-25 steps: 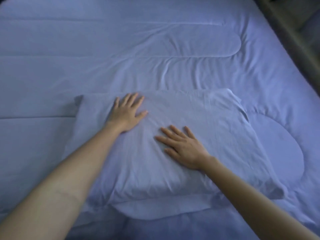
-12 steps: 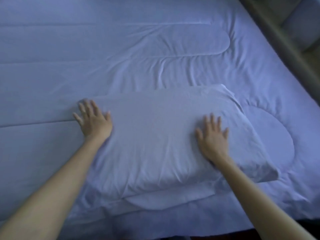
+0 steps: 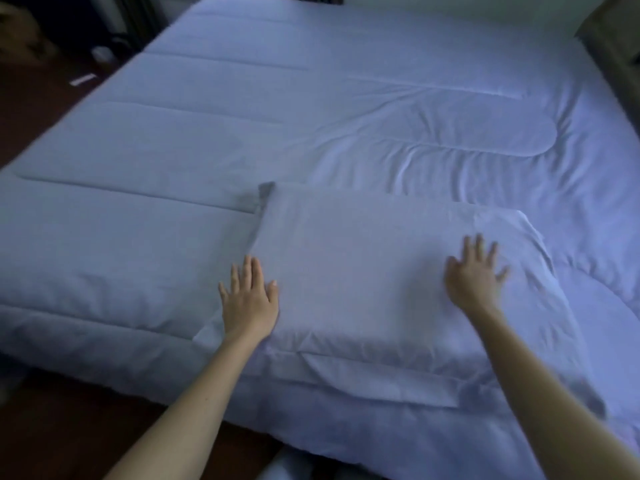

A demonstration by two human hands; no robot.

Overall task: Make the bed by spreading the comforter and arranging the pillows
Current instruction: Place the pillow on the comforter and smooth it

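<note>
A pale blue quilted comforter (image 3: 207,140) lies spread over the whole bed. On it, near the front edge, rests a pillow (image 3: 363,271) in a matching blue case, lying flat with its loose flap toward me. My left hand (image 3: 249,299) lies flat at the pillow's left edge, fingers apart, holding nothing. My right hand (image 3: 474,275) is spread flat on the pillow's right part and looks motion-blurred. Wrinkles run across the comforter beyond the pillow at the right.
Dark wooden floor (image 3: 38,98) shows left of the bed and under its front edge, with a small white object (image 3: 83,79) lying on it. Dark furniture (image 3: 616,39) stands at the far right corner. Dim clutter sits at the top left.
The view has pulled back and turned, now showing the whole bed and the floor. My left hand slid nearer along the pillow's left edge; my right hand stays flat on the right part.
</note>
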